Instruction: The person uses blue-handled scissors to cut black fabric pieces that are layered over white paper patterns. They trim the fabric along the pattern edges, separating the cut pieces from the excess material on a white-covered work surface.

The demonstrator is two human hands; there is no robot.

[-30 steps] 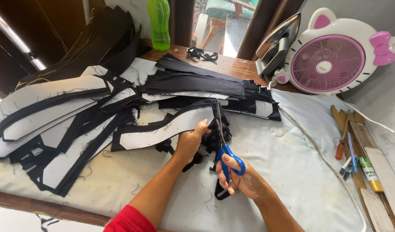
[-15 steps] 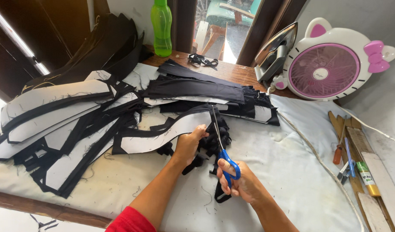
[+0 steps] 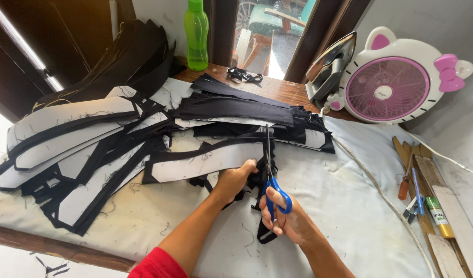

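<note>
My right hand (image 3: 290, 221) grips blue-handled scissors (image 3: 271, 177) whose blades point away from me, along the right end of a black fabric piece with white interfacing (image 3: 205, 163). My left hand (image 3: 235, 179) presses down on that piece's right end, just left of the blades. Black fabric trimmings (image 3: 257, 206) lie bunched under and between both hands on the pale padded table (image 3: 349, 206).
Stacks of black-and-white cut pieces (image 3: 76, 144) fill the left side, dark fabric strips (image 3: 236, 105) lie behind. A green bottle (image 3: 196, 36), an iron (image 3: 330, 67) and a pink cat-shaped fan (image 3: 396, 85) stand at the back. Tools and wooden slats (image 3: 427, 201) lie right, beside a cord (image 3: 380, 195).
The view has shifted slightly. Both hands stay at the same piece, with the scissors still along its right end; no clear movement otherwise.
</note>
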